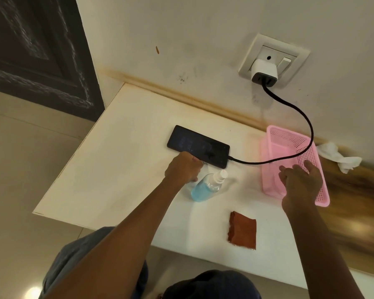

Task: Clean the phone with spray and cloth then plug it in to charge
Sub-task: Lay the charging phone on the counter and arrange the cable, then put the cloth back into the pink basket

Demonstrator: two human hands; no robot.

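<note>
Our left hand (183, 168) curls its fingers at the near edge of the phone (198, 146), which lies on the desk (117, 169) with the cable (289, 108) plugged in. Our right hand (300, 180) hovers over the pink basket (276, 137), fingers straight and holding nothing. The spray bottle (207, 186) and cloth (242, 229) lie nearer us.

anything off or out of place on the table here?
Two things. The black cable from the wall charger drapes across the pink basket on its way to the phone, so it could snag. A crumpled white tissue lies by the wall behind the basket. No spills visible.
</note>
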